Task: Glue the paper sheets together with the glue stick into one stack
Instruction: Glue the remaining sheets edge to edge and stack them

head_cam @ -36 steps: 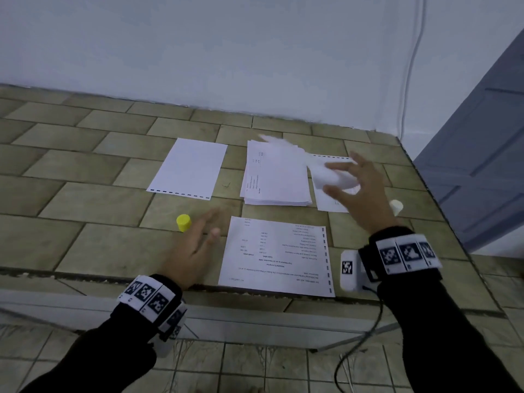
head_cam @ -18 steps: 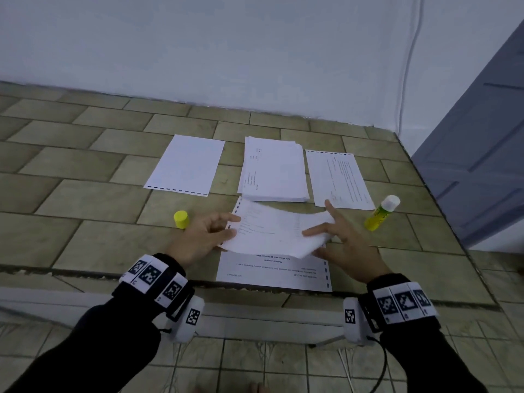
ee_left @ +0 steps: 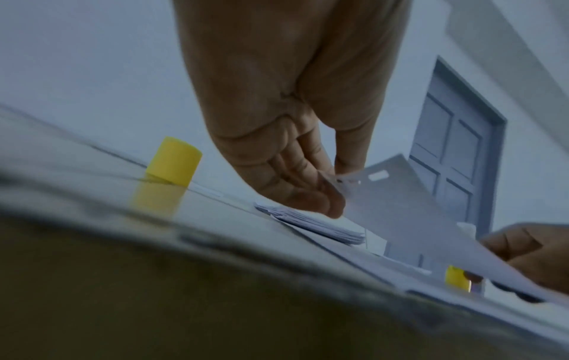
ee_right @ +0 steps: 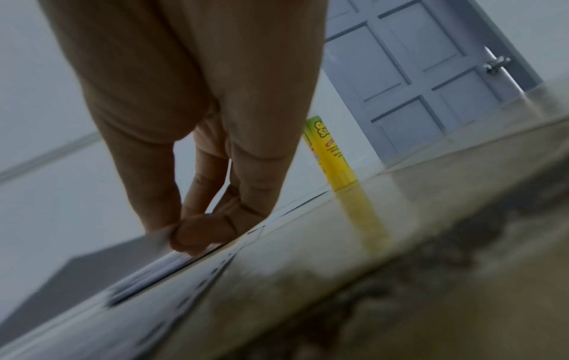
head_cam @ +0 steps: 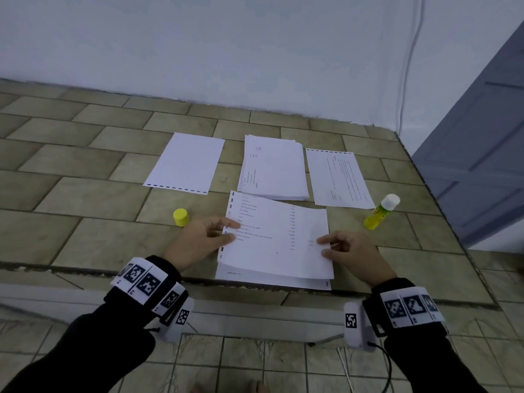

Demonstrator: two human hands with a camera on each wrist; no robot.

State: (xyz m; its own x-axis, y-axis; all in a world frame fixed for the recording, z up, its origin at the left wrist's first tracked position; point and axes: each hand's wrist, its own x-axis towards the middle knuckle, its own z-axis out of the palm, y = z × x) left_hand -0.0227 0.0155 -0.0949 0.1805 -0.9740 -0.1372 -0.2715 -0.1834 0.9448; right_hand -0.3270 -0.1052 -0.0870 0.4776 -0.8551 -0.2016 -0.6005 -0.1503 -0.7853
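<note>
Both hands hold one printed sheet [head_cam: 279,236] over a base sheet [head_cam: 272,279] at the tabletop's [head_cam: 93,199] 6 o'clock edge. The left hand [head_cam: 198,236] has its grip pinched on the sheet's left margin; the right hand [head_cam: 351,251] has its grip pinched on the right edge. Risk: the sheet may land skewed and bond misaligned, or buckle between the two pinches.

Count: one glue stick [head_cam: 381,212], uncapped, at 3 o'clock; one yellow cap [head_cam: 180,217] at 9 o'clock; one pile [head_cam: 273,165] and two single sheets [head_cam: 185,163] at 12 o'clock.

plain indoor room, tiled counter [head_cam: 93,199], white wall [head_cam: 226,52], panelled door [head_cam: 482,165]
</note>
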